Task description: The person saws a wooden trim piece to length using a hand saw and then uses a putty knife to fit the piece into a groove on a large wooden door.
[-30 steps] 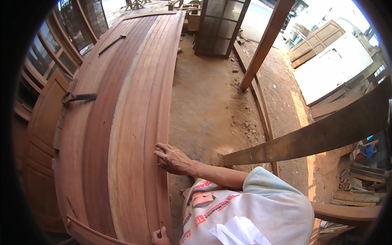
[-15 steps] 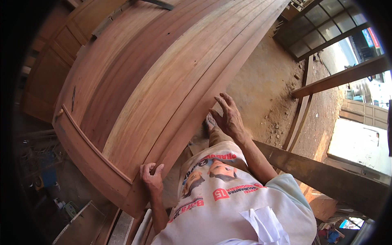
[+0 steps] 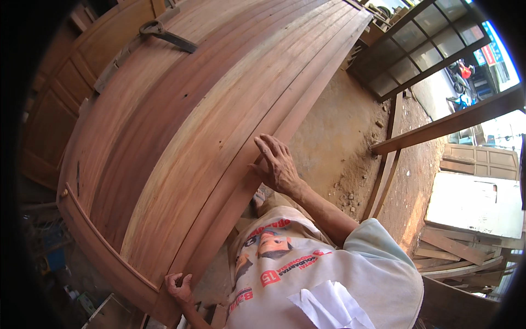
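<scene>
A large panel of reddish-brown planks [image 3: 181,159], with one paler strip, lies in front of me. My left hand [image 3: 179,289] is at its near left corner, fingers curled against the frame edge. Farther along the same long edge, my right hand [image 3: 278,170] rests with fingers stretched out over the border board and no tool in it. A thin dark stick-like piece [image 3: 78,178] lies near the panel's left end, close to a raised strip [image 3: 109,240]. On the far side sits a tool with a looped handle and dark flat blade [image 3: 174,40].
Panelled wooden doors [image 3: 66,98] lean beyond the panel's far side. To the right are a glazed frame [image 3: 416,46], a slanting beam [image 3: 449,122], a white board [image 3: 474,205] and stacked planks [image 3: 460,257]. Dirt and small rubble [image 3: 350,197] lie on the floor.
My view has shifted, bringing the looped-handle tool fully into sight. My right hand has moved left from beside the panel onto its edge. The left hand stays near the corner, fingers curled.
</scene>
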Action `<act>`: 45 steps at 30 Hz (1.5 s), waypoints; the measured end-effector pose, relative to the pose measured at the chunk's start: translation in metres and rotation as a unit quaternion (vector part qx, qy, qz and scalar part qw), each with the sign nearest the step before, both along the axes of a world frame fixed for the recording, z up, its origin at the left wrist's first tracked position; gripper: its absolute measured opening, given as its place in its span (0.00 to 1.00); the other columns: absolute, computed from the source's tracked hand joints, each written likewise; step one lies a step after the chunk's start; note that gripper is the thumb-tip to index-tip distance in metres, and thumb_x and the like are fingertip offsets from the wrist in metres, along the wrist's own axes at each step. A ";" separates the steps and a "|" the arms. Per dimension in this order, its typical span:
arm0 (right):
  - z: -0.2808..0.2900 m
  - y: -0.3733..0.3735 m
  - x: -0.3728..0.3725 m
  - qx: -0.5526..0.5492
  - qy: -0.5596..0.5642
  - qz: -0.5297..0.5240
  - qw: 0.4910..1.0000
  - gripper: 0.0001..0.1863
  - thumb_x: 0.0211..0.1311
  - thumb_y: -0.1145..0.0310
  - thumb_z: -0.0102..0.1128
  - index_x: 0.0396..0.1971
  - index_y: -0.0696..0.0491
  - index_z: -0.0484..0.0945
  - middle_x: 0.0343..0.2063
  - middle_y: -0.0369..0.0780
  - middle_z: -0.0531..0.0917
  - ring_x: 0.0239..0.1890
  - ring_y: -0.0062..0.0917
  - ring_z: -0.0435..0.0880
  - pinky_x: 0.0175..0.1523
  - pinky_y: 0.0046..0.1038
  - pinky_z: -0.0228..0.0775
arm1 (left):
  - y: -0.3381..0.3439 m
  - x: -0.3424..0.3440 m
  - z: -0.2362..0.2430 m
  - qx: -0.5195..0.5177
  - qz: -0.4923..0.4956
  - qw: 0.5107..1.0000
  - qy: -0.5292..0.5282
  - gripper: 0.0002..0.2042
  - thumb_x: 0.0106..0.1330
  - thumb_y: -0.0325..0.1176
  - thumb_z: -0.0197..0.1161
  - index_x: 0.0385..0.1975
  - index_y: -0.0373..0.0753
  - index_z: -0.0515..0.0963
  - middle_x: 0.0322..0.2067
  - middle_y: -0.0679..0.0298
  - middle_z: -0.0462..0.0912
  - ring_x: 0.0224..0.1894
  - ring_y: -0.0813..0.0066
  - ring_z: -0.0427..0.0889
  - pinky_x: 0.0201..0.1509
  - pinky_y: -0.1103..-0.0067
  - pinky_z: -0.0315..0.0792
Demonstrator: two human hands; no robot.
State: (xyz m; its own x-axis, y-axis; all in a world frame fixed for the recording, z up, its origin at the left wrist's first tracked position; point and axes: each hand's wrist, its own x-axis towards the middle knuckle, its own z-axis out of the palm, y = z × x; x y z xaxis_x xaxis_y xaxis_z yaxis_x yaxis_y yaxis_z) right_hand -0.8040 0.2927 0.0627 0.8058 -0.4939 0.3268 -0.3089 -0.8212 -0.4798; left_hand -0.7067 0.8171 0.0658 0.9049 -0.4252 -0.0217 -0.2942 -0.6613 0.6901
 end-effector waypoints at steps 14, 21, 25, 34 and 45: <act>-0.029 -0.021 0.001 -0.003 -0.009 0.053 0.999 0.27 0.67 0.53 0.68 0.59 0.52 0.79 0.63 0.42 0.77 0.67 0.40 0.73 0.68 0.45 0.61 | 0.003 -0.004 0.007 0.081 0.054 0.995 0.032 0.19 0.50 0.28 0.83 0.37 0.35 0.79 0.38 0.59 0.78 0.44 0.58 0.79 0.50 0.66 0.75; -0.030 -0.016 0.002 -0.014 -0.014 0.036 0.999 0.26 0.67 0.55 0.68 0.60 0.53 0.78 0.63 0.43 0.77 0.68 0.41 0.72 0.71 0.45 0.60 | -0.002 -0.003 0.006 0.043 0.020 0.999 0.004 0.17 0.53 0.27 0.82 0.37 0.34 0.79 0.38 0.60 0.78 0.42 0.60 0.79 0.49 0.67 0.75; -0.030 -0.009 0.003 -0.016 -0.016 0.023 0.999 0.25 0.67 0.59 0.67 0.60 0.54 0.78 0.63 0.43 0.77 0.69 0.41 0.72 0.72 0.46 0.58 | -0.011 -0.008 0.009 0.029 0.040 0.998 0.025 0.16 0.56 0.27 0.80 0.38 0.35 0.78 0.38 0.59 0.77 0.42 0.59 0.78 0.48 0.66 0.74; -0.022 0.020 -0.004 -0.032 -0.062 -0.060 0.996 0.27 0.66 0.65 0.70 0.64 0.53 0.76 0.66 0.48 0.75 0.71 0.47 0.71 0.74 0.48 0.61 | -0.016 -0.020 0.029 0.003 -0.002 1.000 -0.024 0.13 0.62 0.29 0.76 0.39 0.33 0.77 0.39 0.54 0.76 0.43 0.52 0.78 0.49 0.62 0.75; -0.010 0.064 -0.023 -0.001 -0.029 -0.062 0.998 0.26 0.68 0.61 0.71 0.62 0.57 0.77 0.66 0.53 0.73 0.70 0.51 0.70 0.72 0.49 0.68 | 0.001 -0.026 0.031 0.012 -0.068 0.994 0.084 0.14 0.65 0.35 0.76 0.39 0.33 0.79 0.37 0.55 0.79 0.41 0.53 0.80 0.47 0.65 0.75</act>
State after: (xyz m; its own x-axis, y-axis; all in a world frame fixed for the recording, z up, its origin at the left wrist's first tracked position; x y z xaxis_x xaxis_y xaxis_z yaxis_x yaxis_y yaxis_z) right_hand -0.8274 0.3572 0.0524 0.7176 -0.5884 0.3726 -0.3798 -0.7791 -0.4987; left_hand -0.7328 0.8180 0.0973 0.8223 -0.5404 -0.1781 -0.2641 -0.6398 0.7217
